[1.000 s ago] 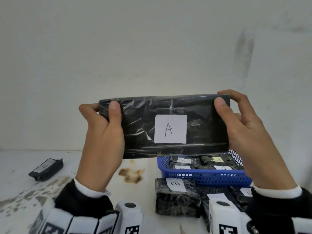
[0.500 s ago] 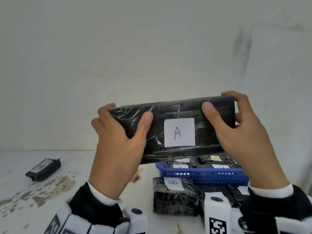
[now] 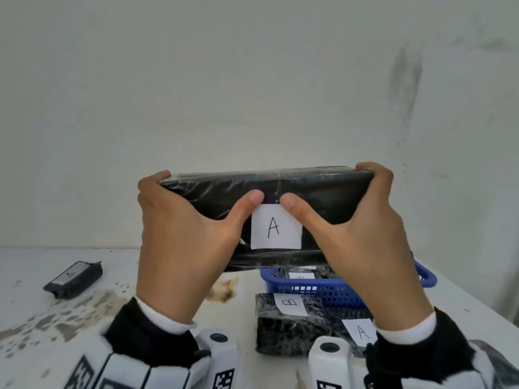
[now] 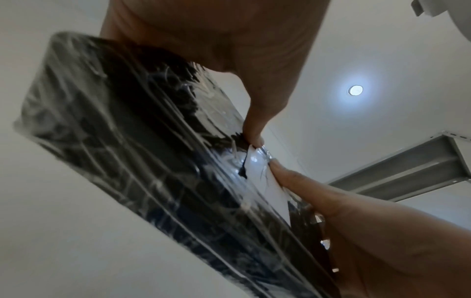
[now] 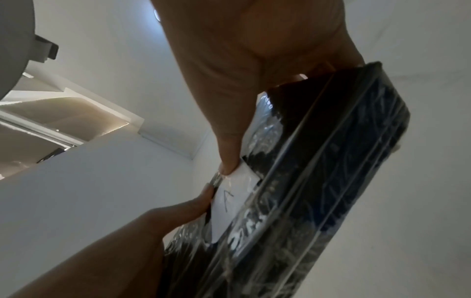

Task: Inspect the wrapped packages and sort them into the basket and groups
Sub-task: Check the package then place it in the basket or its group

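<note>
I hold a long black package wrapped in clear film up in front of the wall, its white label marked A facing me. My left hand grips its left end, thumb lying across the front by the label. My right hand grips the right end the same way, and the two thumb tips nearly meet above the label. In the wrist views the package runs diagonally with both thumbs at the label's edge. Below stands the blue basket holding labelled packages.
A black package labelled B and one labelled A lie on the white table in front of the basket. A small black package lies alone at the left. A brown stain marks the table's middle.
Both thumbs slid inward along the package front until they almost meet over the label. The package has tilted so its top face shows more.
</note>
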{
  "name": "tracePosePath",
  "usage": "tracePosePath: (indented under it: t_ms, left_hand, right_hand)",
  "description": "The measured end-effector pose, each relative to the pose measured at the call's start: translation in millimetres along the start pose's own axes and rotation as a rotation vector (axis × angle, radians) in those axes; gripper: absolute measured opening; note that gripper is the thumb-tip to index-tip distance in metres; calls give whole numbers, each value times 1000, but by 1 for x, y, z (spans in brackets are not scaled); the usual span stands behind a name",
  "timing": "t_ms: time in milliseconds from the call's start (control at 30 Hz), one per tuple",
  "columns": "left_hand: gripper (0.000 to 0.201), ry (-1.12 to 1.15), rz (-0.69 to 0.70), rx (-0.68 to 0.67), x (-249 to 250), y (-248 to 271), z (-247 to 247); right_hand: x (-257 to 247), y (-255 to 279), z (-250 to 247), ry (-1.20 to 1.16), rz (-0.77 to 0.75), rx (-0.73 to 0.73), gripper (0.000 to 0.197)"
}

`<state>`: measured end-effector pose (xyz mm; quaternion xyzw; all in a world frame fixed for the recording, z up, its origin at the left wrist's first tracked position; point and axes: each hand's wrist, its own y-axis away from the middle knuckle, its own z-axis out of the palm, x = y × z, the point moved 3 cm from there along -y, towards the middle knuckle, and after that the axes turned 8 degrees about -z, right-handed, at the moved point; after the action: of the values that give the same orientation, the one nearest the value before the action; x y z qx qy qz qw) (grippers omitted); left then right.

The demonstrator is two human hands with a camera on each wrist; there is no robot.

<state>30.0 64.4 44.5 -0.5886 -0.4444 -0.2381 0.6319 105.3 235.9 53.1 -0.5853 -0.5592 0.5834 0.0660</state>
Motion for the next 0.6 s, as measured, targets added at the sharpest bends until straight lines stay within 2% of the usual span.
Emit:
tracePosePath:
  t_ms: [167,267,333,500,533,600]
  left_hand:
    - [118,61,-18,0,3,3,3]
    - [115,64,-36,-9,4,5,4]
    - [101,73,-36,-23,4,5,4]
    - [47,194,-60,-87,1,4,3]
    - [43,216,-64,-86,1,4,3]
    - [51,275,-91,-93,0,2,3]
  right_hand:
    - [-6,5,-2,92,-8,65,99]
    - [-7,5,-3,138,-7,83,104]
    - [-5,4,-4,154,12,84,109]
    - [4,-1,-7,169,80,73,119]
    - [5,-3,-9,169,79,76,118]
    - [6,-6,-15,165,98,49,112]
